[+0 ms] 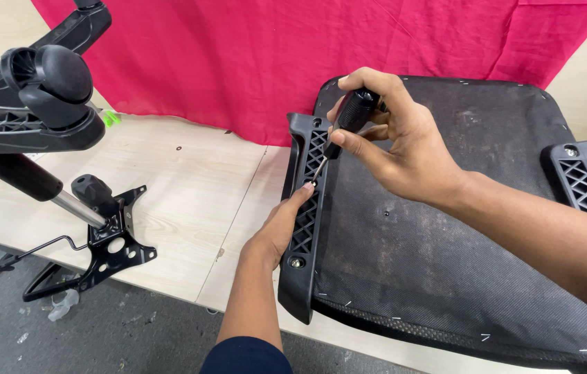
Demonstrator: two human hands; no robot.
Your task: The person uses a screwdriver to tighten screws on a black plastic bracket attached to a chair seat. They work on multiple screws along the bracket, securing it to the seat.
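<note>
Wooden table (190, 180): right hand (404, 149) grips screwdriver (349, 121).

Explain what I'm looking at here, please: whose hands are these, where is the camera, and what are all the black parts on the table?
There is no machine here. The single picture comes from a camera worn on a person's head, looking down at their own two bare hands.

The right hand grips a screwdriver with a black handle, its tip pointed down into a black latticed armrest bracket. The left hand rests against that bracket, fingertips near the tip.

The bracket sits along one edge of an upturned chair seat, its dark fabric underside facing up; a matching second bracket sits at the far edge. Everything lies on a light wooden table, with a pink cloth behind. To the left lie the chair's wheeled base and a metal tilt plate.
</note>
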